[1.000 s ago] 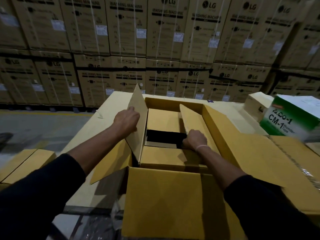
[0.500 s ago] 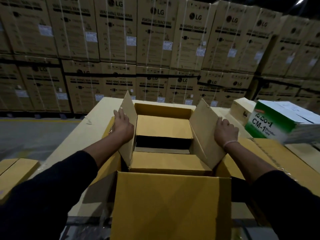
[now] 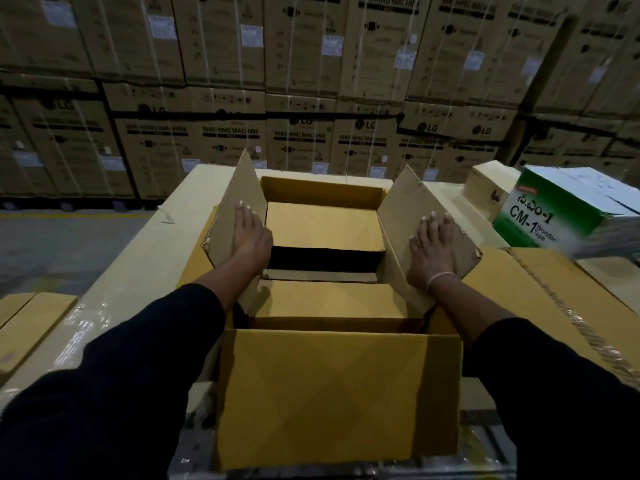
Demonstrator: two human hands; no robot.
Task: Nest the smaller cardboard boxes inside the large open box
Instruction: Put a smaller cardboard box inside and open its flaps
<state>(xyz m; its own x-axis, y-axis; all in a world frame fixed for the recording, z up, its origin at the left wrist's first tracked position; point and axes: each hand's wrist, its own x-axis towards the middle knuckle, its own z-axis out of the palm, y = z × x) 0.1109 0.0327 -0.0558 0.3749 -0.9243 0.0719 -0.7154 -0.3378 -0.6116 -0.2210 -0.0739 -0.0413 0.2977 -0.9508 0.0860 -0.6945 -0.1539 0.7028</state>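
Inside the large box, two smaller boxes lie between your flat, spread left hand and right hand, each pressing a side flap outward.

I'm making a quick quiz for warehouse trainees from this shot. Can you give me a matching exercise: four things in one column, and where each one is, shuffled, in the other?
Things:
1. left hand
2. right hand
3. green and white tape carton
4. far small box

Places:
A. inside the large open box, toward its far wall
B. flat on the right side flap
C. off to the right, outside the large box
D. flat on the left side flap

Pairs: 1-D, 2-B, 3-C, 4-A
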